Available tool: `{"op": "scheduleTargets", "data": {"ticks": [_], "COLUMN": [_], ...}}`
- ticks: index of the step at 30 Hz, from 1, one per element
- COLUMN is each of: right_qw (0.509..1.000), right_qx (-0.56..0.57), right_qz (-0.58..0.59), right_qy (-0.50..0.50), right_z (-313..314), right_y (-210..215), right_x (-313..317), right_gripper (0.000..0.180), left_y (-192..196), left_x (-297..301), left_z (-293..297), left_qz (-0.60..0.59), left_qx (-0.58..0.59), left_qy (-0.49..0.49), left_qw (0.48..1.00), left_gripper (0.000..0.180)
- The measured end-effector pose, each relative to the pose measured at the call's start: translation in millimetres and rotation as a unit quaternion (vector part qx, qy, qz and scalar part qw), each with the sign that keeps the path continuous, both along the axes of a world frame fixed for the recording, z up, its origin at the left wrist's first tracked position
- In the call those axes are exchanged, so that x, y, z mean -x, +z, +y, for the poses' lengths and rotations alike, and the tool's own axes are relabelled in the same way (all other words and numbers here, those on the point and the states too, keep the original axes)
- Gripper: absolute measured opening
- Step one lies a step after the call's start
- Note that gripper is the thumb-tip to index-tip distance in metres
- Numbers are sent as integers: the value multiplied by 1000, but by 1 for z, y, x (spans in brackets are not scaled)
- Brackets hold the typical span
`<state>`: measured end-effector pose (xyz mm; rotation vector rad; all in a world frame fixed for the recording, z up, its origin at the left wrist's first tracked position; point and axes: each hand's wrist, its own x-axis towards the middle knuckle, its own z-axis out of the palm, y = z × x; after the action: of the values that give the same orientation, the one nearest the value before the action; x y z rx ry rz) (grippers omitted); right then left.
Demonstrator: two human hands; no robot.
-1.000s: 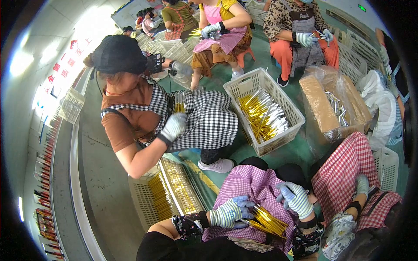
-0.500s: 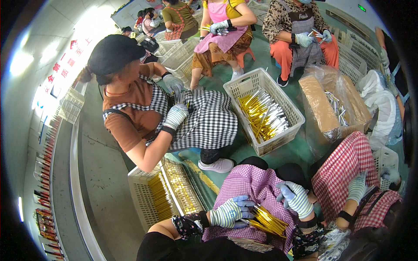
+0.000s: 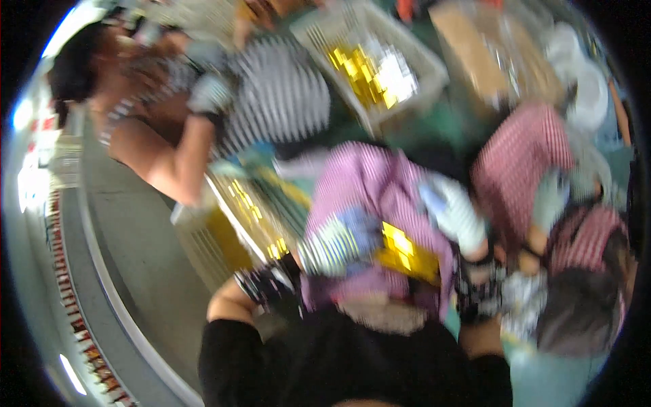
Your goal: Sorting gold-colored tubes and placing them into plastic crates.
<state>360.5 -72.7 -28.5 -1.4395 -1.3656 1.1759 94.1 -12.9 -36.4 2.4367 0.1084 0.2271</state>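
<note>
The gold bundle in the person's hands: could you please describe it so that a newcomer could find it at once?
Start at the pink checked apron across the person's lap in the middle of the blurred view. On it, between the gloved left hand and right hand, lies the gold bundle. Other gold pieces sit in baskets; only this one lies on the lap.

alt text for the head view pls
Motion-blurred view down at two gloved hands, left hand and right hand, holding a bundle of shiny yellow strips over a pink checked lap; a white basket of similar strips beyond.
</note>
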Motion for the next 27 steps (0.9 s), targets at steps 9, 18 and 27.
{"op": "scheduleTargets", "data": {"ticks": [9,18,27], "right_qw": [965,864,925], "right_qx": [-1,-47,-20], "right_qz": [-226,-449,-333], "right_qy": [135,222,181], "right_z": [-41,-87,-85], "right_y": [38,6,35], "right_x": [31,71,74], "right_gripper": [26,20,26], "left_y": [9,20,45], "left_x": [63,52,11], "left_z": [25,-9,-15], "left_qz": [-54,25,12], "left_qx": [42,-83,-239], "left_qy": [316,119,-18], "left_qw": [946,989,971], "left_gripper": [22,37,35]}}
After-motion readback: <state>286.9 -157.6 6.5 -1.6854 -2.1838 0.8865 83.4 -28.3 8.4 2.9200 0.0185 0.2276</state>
